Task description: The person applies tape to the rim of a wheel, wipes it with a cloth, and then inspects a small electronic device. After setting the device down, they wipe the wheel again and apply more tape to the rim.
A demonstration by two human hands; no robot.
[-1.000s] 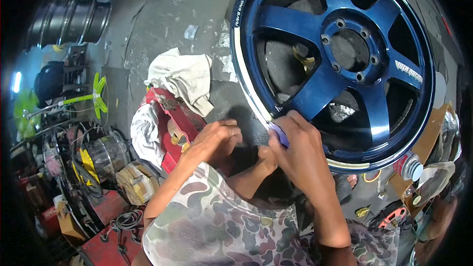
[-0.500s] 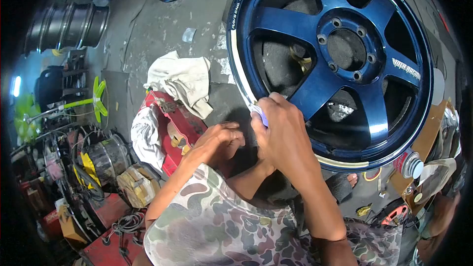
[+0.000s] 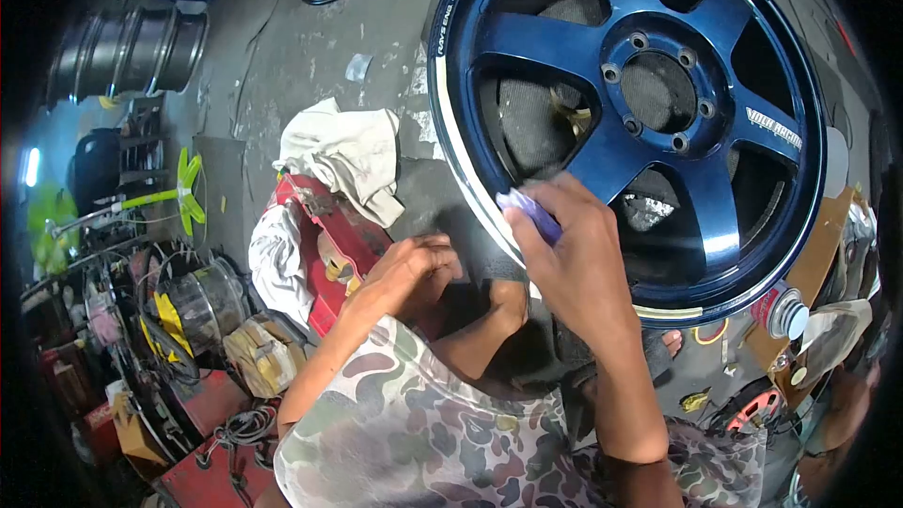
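A blue spoked wheel rim point(image 3: 602, 160) lies face up, with lettering on its lip and one spoke. Along its left and lower edge runs a pale cream band point(image 3: 463, 162). My right hand point(image 3: 576, 233) is closed around a crumpled purple cloth point(image 3: 534, 216), which it holds against the lower left lip of the rim. Apart from the wheel, my left hand point(image 3: 414, 268) hangs over my lap with its fingers curled in. I see nothing in it, though its palm is hidden. Just left of that hand is a red toolbox point(image 3: 324, 226).
White rags point(image 3: 343, 150) drape over the toolbox. A small can point(image 3: 783, 315) stands near the wheel's lower right edge, beside cardboard point(image 3: 816, 268). More rims point(image 3: 127, 52) are at the upper left. A green fan point(image 3: 188, 190) and cluttered tools fill the left side.
My right hand has slid right and slightly down along the wheel's lip with the purple cloth, uncovering more of the pale band. My left hand stays almost where it was.
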